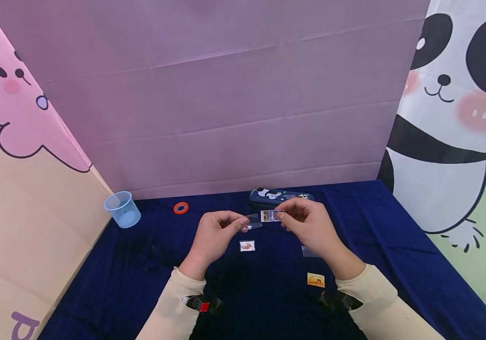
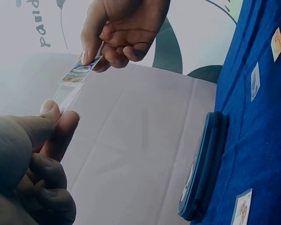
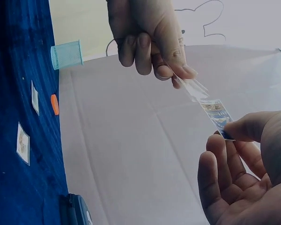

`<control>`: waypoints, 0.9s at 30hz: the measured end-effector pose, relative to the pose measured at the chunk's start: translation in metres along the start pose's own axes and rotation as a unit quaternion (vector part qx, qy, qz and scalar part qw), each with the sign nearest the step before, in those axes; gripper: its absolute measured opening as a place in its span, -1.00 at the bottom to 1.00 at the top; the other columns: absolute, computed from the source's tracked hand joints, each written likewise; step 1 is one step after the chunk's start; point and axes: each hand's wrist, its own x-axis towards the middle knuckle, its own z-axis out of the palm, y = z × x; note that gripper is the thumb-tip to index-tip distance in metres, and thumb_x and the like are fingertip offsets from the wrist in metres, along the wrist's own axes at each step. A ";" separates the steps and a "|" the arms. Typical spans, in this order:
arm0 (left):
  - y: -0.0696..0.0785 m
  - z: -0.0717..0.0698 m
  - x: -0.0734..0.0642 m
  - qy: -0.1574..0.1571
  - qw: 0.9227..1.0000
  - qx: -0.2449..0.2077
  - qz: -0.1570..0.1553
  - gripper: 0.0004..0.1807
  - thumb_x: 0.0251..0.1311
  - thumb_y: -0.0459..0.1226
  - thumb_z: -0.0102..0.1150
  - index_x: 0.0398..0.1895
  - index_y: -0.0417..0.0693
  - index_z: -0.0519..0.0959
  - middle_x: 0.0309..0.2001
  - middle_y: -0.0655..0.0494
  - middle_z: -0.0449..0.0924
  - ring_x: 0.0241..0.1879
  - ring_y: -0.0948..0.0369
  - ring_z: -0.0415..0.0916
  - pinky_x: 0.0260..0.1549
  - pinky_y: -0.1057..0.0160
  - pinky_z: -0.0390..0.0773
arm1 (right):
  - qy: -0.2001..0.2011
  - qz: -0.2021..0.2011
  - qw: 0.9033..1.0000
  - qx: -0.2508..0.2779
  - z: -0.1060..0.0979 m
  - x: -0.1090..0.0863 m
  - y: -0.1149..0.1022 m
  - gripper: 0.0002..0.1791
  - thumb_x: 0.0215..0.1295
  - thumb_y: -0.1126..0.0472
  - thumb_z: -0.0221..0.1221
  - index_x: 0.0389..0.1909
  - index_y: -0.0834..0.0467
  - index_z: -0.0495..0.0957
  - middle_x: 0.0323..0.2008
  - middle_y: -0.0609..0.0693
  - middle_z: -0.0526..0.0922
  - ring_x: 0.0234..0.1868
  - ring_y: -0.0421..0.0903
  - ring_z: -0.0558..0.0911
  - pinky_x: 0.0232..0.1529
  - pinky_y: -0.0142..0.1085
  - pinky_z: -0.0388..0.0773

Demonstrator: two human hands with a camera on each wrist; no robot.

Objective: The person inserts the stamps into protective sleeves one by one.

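Observation:
Between thumb and forefinger, my left hand (image 1: 217, 233) pinches a small clear plastic sleeve (image 3: 195, 89). My right hand (image 1: 311, 224) pinches a small printed card (image 3: 216, 115), blue at one end with a brownish picture at the other. The card's free edge meets the sleeve's near end; whether it has entered the sleeve I cannot tell. Both are held up above the table. Below them on the blue cloth lies a small white-bordered picture card (image 1: 247, 246). A clear sleeve (image 1: 310, 252) lies partly behind the right wrist, and a yellow-orange card (image 1: 316, 279) lies nearer me.
Behind the hands, a dark blue panda pencil case (image 1: 281, 195) stands at the back of the cloth-covered table (image 1: 149, 274). An orange tape roll (image 1: 181, 208) lies left of it. A light blue mesh bin (image 1: 122, 209) is at the back left corner, by the fabric walls.

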 end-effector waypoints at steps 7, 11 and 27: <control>0.000 0.001 0.000 -0.001 1.000 0.012 -0.002 -0.85 0.40 -0.14 0.34 -0.22 0.05 0.82 -0.40 0.28 0.75 -0.33 0.25 0.67 -0.34 0.23 0.49 | -0.004 0.007 1.000 -0.006 0.001 0.000 0.001 -0.93 0.45 0.22 0.33 -0.12 0.08 0.73 -0.36 0.04 0.70 -0.39 -0.01 0.64 -0.37 -0.28 0.62; 0.000 0.001 0.000 -0.001 1.000 0.007 -0.005 -0.85 0.40 -0.13 0.34 -0.24 0.06 0.83 -0.41 0.27 0.75 -0.33 0.25 0.67 -0.32 0.22 0.54 | -0.013 0.012 1.000 -0.001 0.002 0.000 0.000 -0.92 0.45 0.22 0.33 -0.12 0.10 0.74 -0.31 0.05 0.70 -0.36 0.00 0.63 -0.35 -0.30 0.60; 0.000 0.000 0.000 -0.002 1.000 0.010 -0.012 -0.87 0.39 -0.11 0.36 -0.25 0.10 0.82 -0.39 0.28 0.75 -0.36 0.19 0.65 -0.36 0.23 0.50 | -0.033 0.031 0.999 -0.017 0.003 -0.001 -0.001 -0.90 0.42 0.21 0.36 -0.12 0.09 0.75 -0.30 0.01 0.68 -0.38 -0.01 0.55 -0.39 -0.31 0.52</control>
